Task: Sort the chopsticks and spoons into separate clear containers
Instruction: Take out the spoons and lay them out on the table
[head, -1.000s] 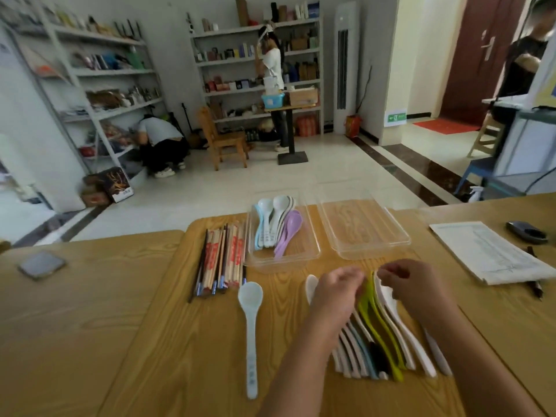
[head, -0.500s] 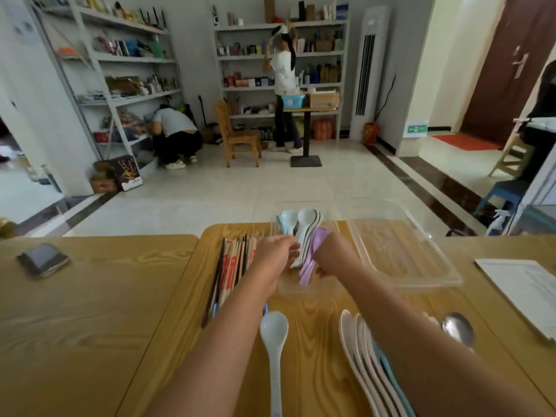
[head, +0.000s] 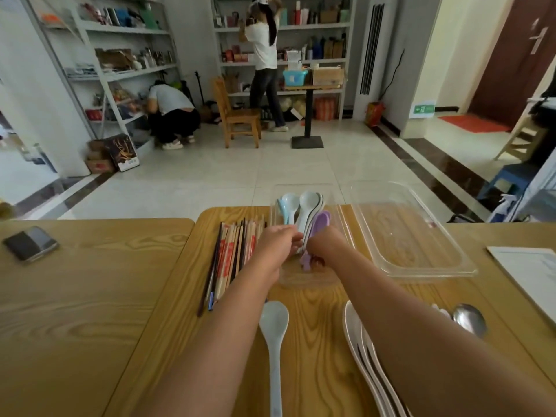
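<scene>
A clear container (head: 343, 227) at the table's far edge holds light blue, white and purple spoons (head: 308, 206). My left hand (head: 278, 242) reaches in from the left and pinches the white spoons' handles. My right hand (head: 326, 243) is beside it, fingers curled down on the handle end of the purple spoon (head: 322, 221). A second clear container (head: 421, 236) stands to the right with nothing in it. Chopsticks (head: 231, 254) lie in a loose pile left of the containers. A pale blue spoon (head: 273, 326) lies alone near me. Stacked white spoons (head: 359, 347) lie partly under my right arm.
A metal spoon (head: 469, 319) lies at the right. A phone (head: 30, 243) rests on the left table, and a paper sheet (head: 529, 272) at the far right. Beyond the table edge are open floor, shelves, a chair and two people.
Both hands left the spoon pile near me and reached forward into the left container. The head tilted up, so more of the room shows. Little has changed in the last half second.
</scene>
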{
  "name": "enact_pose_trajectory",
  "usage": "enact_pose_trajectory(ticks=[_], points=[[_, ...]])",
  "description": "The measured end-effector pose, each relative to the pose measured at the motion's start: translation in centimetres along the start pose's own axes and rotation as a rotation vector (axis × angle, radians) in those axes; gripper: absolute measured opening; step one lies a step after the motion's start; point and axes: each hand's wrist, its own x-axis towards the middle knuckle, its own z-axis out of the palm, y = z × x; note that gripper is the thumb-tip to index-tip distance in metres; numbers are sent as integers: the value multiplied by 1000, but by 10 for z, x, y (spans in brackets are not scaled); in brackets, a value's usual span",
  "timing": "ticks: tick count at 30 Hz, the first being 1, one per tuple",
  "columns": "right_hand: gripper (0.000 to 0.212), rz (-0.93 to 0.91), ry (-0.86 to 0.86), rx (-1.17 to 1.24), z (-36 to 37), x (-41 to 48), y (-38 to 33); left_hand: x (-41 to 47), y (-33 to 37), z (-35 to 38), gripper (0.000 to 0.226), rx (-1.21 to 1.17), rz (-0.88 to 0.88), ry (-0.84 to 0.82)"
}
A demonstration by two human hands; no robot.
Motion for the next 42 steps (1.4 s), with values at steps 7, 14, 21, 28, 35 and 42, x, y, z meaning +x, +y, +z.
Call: enact_pose_trajectory(ticks=[7,14,21,28,35,42], points=[[15,-230,93,63,-49,-50,8,-33,13,4,16,-55,72,-28],[16,-152,120,127,-92,-118,96,-105,-1,46,14,-132,53,-221],[17,-120,193,173,-96,-159,209,-151,-49,91,26,-6,5,-337],[23,-119,149,101,-72,-161,236,-166,-68,114,23,94,-12,-311],[23,-12,142,-208,-68,-146,225,-170,-79,115,14,181,-17,-301],[9,-87,242,-165,-66,-146,232,-170,-83,117,20,199,-39,-329]])
